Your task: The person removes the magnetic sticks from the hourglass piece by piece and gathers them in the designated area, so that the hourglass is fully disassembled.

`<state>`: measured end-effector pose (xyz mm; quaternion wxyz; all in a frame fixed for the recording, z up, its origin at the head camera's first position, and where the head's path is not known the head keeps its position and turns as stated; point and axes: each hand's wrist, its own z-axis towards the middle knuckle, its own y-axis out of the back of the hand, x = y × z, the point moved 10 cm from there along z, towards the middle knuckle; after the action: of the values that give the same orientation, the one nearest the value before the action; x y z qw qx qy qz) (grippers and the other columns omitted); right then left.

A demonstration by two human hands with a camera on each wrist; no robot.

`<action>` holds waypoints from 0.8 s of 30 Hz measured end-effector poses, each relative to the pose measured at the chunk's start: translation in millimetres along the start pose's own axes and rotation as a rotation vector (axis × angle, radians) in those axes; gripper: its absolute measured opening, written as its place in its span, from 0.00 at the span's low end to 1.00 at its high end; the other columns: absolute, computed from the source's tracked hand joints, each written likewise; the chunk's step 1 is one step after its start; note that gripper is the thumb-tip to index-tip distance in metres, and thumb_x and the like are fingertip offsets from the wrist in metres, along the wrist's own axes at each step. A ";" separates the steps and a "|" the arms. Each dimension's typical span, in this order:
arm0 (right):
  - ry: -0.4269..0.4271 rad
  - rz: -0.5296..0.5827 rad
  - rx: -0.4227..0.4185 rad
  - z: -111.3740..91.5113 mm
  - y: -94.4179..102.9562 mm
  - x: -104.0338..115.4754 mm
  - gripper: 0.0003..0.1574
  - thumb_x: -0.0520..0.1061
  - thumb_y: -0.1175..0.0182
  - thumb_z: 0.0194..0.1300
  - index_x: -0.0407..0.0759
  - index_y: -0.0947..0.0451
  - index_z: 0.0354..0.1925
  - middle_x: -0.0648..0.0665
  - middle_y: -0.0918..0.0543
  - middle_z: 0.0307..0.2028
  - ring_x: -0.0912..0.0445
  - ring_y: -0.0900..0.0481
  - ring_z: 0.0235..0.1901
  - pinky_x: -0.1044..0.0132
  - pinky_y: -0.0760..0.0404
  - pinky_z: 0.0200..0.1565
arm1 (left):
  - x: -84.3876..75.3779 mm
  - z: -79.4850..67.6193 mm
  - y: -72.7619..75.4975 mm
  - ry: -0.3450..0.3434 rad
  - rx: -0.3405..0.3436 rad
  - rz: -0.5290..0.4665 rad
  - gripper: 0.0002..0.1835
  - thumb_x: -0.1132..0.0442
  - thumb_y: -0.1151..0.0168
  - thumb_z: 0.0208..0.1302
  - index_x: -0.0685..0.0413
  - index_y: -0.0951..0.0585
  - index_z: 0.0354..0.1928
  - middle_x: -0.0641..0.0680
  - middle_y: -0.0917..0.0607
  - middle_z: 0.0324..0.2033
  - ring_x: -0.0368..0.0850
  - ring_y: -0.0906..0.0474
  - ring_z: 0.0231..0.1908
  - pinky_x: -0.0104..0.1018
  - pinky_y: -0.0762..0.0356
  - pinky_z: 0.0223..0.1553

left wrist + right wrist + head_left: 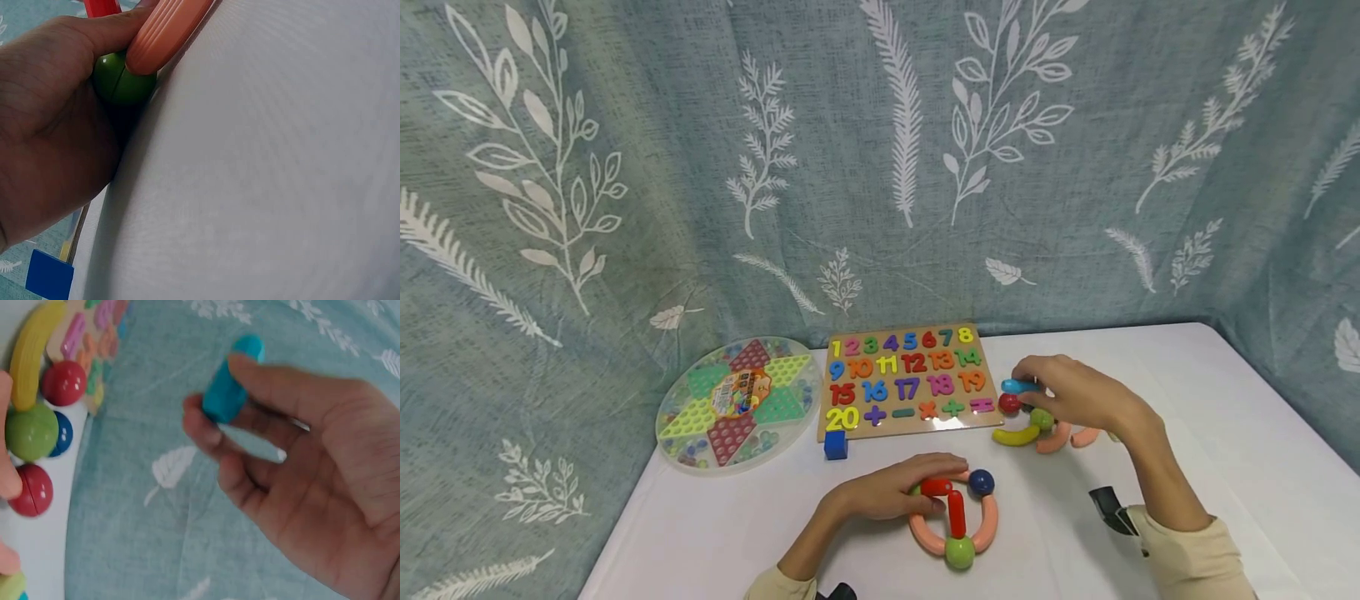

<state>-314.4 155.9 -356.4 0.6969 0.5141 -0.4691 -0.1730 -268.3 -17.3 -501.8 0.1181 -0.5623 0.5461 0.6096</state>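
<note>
My left hand [883, 492] grips the left side of a ring built of curved pink rods [988, 527] and balls, lying on the white table. A dark blue ball [981, 482] and a light green ball [959, 552] join the rods. One upright red rod [956, 513] stands on the light green ball; another red rod [935, 487] is beside my fingers. In the left wrist view the thumb lies by a green ball [122, 80], the other fingers mostly hidden. My right hand [325, 444] pinches a short light blue rod [226, 387] between thumb and fingertips, above the loose pieces.
Under the right hand lie a yellow curved rod [1017, 437], a red ball [1009, 403], a green ball [1041, 419] and pink rods [1054, 438]. A number board [887, 427] lies behind, with a blue cube [836, 445] at its corner. Left of it is a round marble game board [700, 467].
</note>
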 end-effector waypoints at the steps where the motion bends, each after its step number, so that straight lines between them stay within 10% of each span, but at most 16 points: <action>1: -0.016 -0.014 -0.041 -2.0 6.0 -2.7 0.12 0.38 0.35 0.72 0.35 0.18 0.51 0.42 0.09 0.44 0.56 0.13 0.41 0.56 0.10 0.48 | 0.4 0.2 -0.2 0.002 0.000 -0.002 0.31 0.56 0.42 0.78 0.37 0.35 0.80 0.46 0.36 0.81 0.50 0.44 0.82 0.54 0.44 0.82; 10: -0.164 -0.090 -0.323 -25.5 50.2 -30.8 0.17 0.37 0.34 0.70 0.27 0.20 0.53 0.34 0.11 0.40 0.46 0.13 0.38 0.47 0.12 0.43 | 0.0 0.7 -1.4 0.001 -0.002 0.000 0.32 0.56 0.42 0.77 0.37 0.35 0.79 0.45 0.35 0.80 0.49 0.44 0.82 0.53 0.44 0.83; 24: -0.410 -0.097 -0.193 -46.6 49.5 -102.4 0.21 0.35 0.36 0.69 0.18 0.23 0.53 0.32 0.17 0.32 0.47 0.22 0.29 0.57 0.21 0.31 | 0.4 -1.4 -1.0 0.006 -0.011 -0.003 0.32 0.57 0.42 0.76 0.36 0.34 0.79 0.45 0.35 0.80 0.49 0.44 0.82 0.53 0.44 0.83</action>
<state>-338.7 276.2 -363.1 0.6240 0.4211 -0.5568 -0.3512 -266.9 -18.3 -502.3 0.1143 -0.5655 0.5421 0.6109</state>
